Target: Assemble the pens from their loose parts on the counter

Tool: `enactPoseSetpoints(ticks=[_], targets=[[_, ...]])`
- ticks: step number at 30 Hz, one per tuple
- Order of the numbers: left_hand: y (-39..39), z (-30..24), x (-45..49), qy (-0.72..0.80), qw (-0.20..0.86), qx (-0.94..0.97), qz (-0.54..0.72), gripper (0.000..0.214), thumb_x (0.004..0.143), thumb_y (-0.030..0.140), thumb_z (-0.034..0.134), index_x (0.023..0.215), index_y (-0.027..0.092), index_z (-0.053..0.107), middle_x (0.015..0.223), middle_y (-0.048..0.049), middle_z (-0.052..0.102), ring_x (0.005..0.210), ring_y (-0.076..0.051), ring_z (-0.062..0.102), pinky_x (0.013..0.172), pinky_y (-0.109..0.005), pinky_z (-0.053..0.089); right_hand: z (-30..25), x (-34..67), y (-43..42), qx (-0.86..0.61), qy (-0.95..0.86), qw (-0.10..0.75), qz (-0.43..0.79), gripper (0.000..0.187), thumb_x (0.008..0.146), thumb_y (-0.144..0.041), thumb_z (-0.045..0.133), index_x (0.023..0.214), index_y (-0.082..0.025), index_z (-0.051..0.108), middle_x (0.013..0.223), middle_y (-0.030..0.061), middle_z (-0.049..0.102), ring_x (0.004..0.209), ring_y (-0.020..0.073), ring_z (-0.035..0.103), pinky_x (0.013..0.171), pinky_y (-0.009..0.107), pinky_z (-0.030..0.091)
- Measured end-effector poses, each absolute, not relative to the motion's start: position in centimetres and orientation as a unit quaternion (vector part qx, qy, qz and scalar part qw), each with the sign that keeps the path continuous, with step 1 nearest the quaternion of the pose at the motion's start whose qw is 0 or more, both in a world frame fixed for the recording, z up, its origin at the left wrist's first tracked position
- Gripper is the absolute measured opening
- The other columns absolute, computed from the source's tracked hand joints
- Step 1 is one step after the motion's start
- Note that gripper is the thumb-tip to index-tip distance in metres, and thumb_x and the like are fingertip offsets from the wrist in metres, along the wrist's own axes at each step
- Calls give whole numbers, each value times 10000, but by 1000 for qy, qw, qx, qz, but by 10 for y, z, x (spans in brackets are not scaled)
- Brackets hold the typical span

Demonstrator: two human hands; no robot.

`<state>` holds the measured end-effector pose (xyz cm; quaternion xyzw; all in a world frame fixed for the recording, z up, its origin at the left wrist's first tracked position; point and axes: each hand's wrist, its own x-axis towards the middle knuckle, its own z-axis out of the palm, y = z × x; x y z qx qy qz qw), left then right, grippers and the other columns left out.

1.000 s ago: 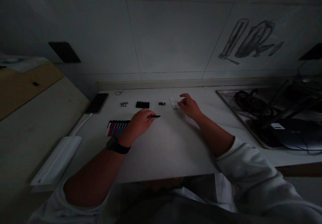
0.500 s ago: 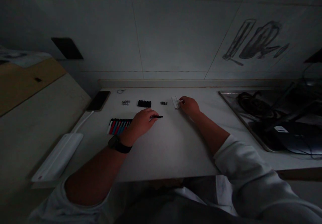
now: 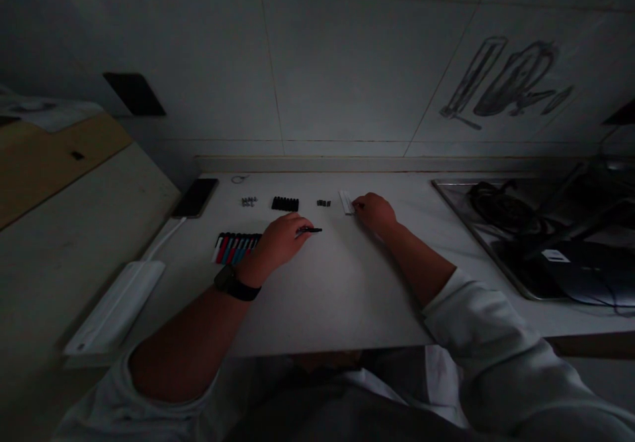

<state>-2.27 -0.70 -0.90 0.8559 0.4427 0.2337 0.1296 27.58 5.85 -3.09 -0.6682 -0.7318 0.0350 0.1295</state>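
Note:
My left hand [image 3: 282, 240], with a dark watch on the wrist, is closed on a slim dark pen [image 3: 311, 230] whose black tip points right. Part of it is hidden by the fingers. Under and beside that wrist lies a row of coloured pen barrels [image 3: 233, 249] in white, red and blue. My right hand [image 3: 374, 212] has its fingers pinched at the right edge of a group of thin white sticks [image 3: 345, 202], like pen refills; what is between the fingertips is too small to make out. Short dark pieces [image 3: 323, 202] lie between the hands, farther back.
Black cylindrical parts [image 3: 285, 204] and small silvery pieces [image 3: 249, 201] lie along the back of the white counter [image 3: 322, 309]. At left are a phone [image 3: 196, 197] and a white power strip [image 3: 116, 306]. A gas hob [image 3: 496, 250] with dark items stands at right.
My right hand's fingertips have shifted slightly down along the edge of the white sticks. My left hand keeps the pen in nearly the same place.

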Motion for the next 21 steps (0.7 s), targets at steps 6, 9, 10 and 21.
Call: enactPoseSetpoints(ticks=[6,9,10,21], targets=[[-8,-9,-22,444,127,855,234,124,973,224,641,1058,209,729,1038,-67,715,952,-219,672,861,-362,537,-26,275,52,-659,-740,131,37,301,990,-283,544,1145,-247,800,1159,136,723,990,257,676,837,337,512],[-8,-7,-23,443,122,857,233,132,967,209,653,1081,208,718,1071,-70,721,991,-225,672,892,-369,533,-20,274,48,-661,-733,155,36,316,973,-254,558,1207,-235,770,1165,125,729,976,244,676,841,329,509],[-8,-6,-23,445,117,857,232,142,959,199,663,1092,205,712,1080,-72,722,998,-229,672,899,-373,532,-18,273,46,-656,-735,167,37,326,970,-242,559,1230,-231,757,1160,117,732,966,234,676,851,324,506],[-15,9,-22,416,56,887,192,140,940,135,672,1034,218,735,1018,-62,715,968,-231,664,868,-363,510,-15,229,5,-427,-882,148,136,265,962,-289,637,1187,-232,766,1084,74,761,931,197,683,861,299,474]])
